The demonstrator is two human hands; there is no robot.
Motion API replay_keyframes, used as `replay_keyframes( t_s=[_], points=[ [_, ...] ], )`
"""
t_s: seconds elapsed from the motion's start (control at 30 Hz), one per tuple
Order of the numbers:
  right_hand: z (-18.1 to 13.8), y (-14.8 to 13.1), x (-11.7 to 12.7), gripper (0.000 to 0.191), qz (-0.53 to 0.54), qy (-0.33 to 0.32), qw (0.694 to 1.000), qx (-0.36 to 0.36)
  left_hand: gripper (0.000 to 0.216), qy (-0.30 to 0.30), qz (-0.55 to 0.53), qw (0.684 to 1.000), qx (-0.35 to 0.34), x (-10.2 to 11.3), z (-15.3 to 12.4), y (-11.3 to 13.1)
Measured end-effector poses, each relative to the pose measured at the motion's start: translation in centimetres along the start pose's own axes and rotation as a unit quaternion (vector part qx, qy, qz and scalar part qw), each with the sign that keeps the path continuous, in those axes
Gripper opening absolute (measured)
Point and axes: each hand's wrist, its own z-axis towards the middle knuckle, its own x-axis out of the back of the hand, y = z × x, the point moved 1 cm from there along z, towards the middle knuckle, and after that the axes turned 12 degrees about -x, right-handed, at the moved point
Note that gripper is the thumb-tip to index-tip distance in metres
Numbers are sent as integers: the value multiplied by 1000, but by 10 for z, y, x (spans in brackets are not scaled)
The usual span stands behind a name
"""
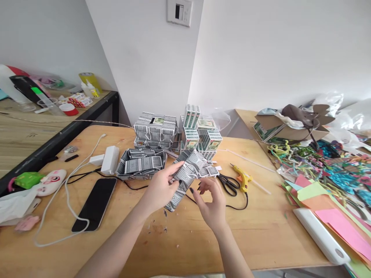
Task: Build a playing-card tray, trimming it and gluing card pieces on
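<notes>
My left hand (160, 189) grips a folded piece built of grey patterned playing cards (185, 175), held tilted above the wooden table (185, 239). My right hand (213, 202) is just below and to the right of it, fingers curled with their tips at the piece's lower edge. Behind the hands lies a tray-like box of the same cards (142, 164). Further back stand stacks of card packs (176, 129). A few loose cards (211, 170) lie beside the piece.
Black scissors (227, 182) and a yellow glue gun (242, 178) with its black cord lie right of my hands. A black phone (95, 202), white charger (110, 159) and cable are at left. Coloured paper (333, 216) and scraps crowd the right edge.
</notes>
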Motion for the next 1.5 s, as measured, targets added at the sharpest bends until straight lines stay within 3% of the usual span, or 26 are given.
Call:
replay_keyframes(
  t_s=[0.07,0.23,0.4,0.5,0.63,0.77,0.87,1.0,1.1,1.3,1.43,1.5],
  points=[
    [-5,17,-9,19,-10,-37,998,-53,59,1,-2,1000,8,12,1,2],
    [-22,52,-38,23,-128,-243,951,-140,56,-27,75,997,3,32,7,11],
    [-43,46,-35,28,-110,-383,910,-113,57,-141,149,979,4,19,8,15],
    [-54,38,-24,27,-104,-427,891,-110,59,-223,162,960,-46,2,3,16],
    [-61,40,-9,31,-97,-423,890,-137,65,-313,162,930,-106,-20,-8,14],
    [-62,58,23,27,-65,-425,874,-226,67,-356,152,913,-125,-37,-20,5],
    [-57,80,60,26,-18,-431,850,-302,69,-345,172,914,-127,-43,-29,-6],
    [-39,103,95,20,-44,-371,861,-345,64,-332,216,911,-114,-45,-37,-21],
    [-25,107,91,24,-60,-324,882,-338,55,-312,255,907,-119,-44,-39,-28],
    [-4,105,70,22,-80,-389,865,-308,38,-289,364,875,-135,-40,-34,-38],
    [33,109,77,23,-174,-290,895,-292,26,-282,420,854,-118,-38,-37,-45],
    [56,109,72,22,-232,-242,911,-240,20,-280,425,853,-114,-40,-40,-48]
  ],
)
